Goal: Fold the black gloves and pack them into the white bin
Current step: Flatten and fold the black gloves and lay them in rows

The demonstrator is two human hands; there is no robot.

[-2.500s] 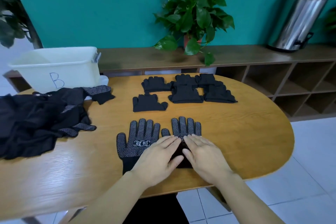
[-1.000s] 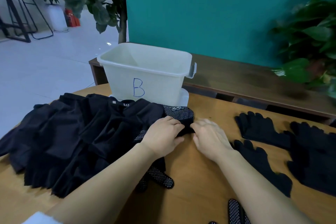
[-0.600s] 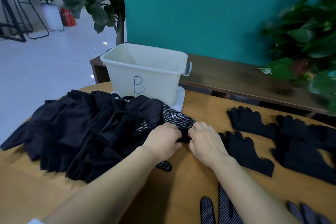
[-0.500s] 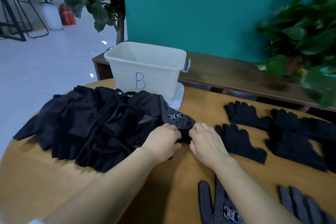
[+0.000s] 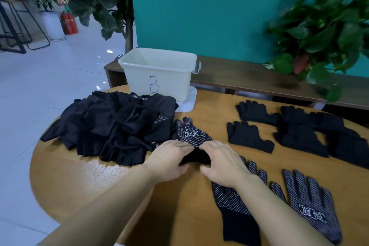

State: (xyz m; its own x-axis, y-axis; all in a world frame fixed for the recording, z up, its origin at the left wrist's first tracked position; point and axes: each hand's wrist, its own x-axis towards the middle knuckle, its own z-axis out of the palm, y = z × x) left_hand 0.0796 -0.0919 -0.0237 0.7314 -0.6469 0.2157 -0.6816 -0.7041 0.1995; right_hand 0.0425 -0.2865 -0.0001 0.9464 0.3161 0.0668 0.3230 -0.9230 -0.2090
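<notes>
At worktop centre, left hand [image 5: 169,161] and right hand [image 5: 221,163] both grip the cuff end of one dotted black glove [image 5: 192,136], fingers curled onto the dark cuff, hands close together, nearly touching. Glove lies flat, white grip dots and a white boxed logo facing up, fingertips pointing toward the white bin [image 5: 159,74]. Its left edge touches a heap of black cloth [image 5: 107,126] with more dotted gloves partly buried. Near the right forearm, two more dotted gloves [image 5: 311,203] lie flat, logo up. Farther right, folded plain-side black gloves [image 5: 247,136] sit in rows. Bin, marked with a blue B, stands at the far edge of the wooden worktop [image 5: 83,177], well apart from the held glove, nothing visible inside.
</notes>
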